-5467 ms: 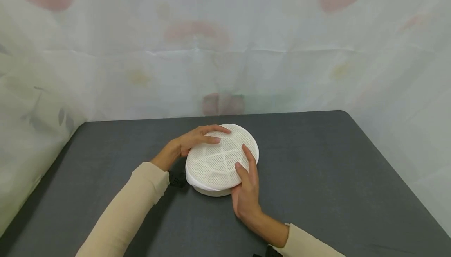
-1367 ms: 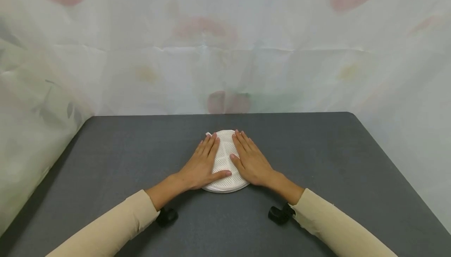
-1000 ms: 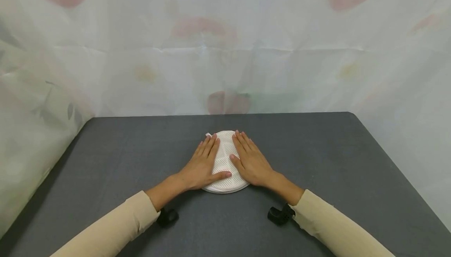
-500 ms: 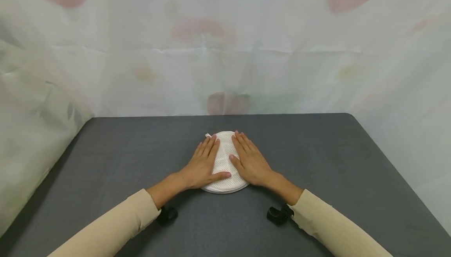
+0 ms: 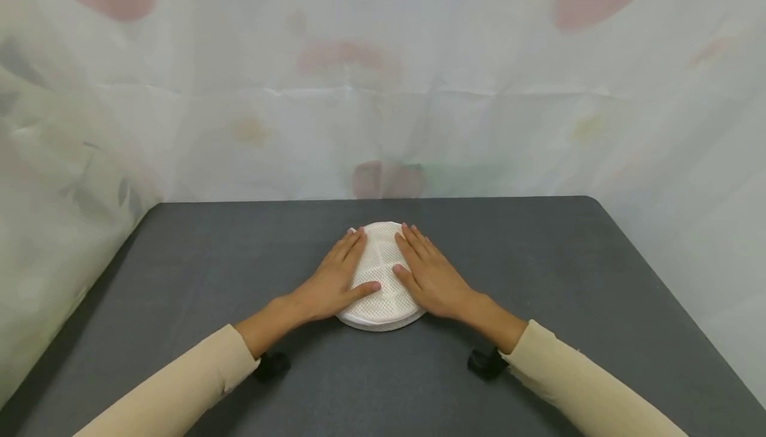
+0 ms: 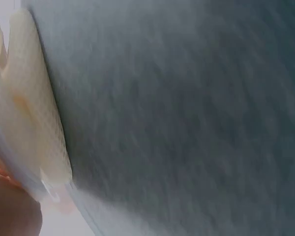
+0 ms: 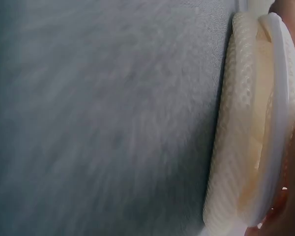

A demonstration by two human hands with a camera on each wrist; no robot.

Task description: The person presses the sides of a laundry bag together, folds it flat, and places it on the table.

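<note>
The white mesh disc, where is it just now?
In the head view the mesh disc lies mid-table, pressed flat between the left hand and right hand.

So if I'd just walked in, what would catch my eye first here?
Probably the round white mesh pad, flattened in the middle of the dark grey table. The person's left hand and right hand lie flat on it with straight fingers, one on each side. Behind the table hangs a pale, translucent curtain with faint pink blotches.

Staged recording setup – grey table (image 5: 574, 277) w/ floral sheet backdrop (image 5: 479, 91)
</note>
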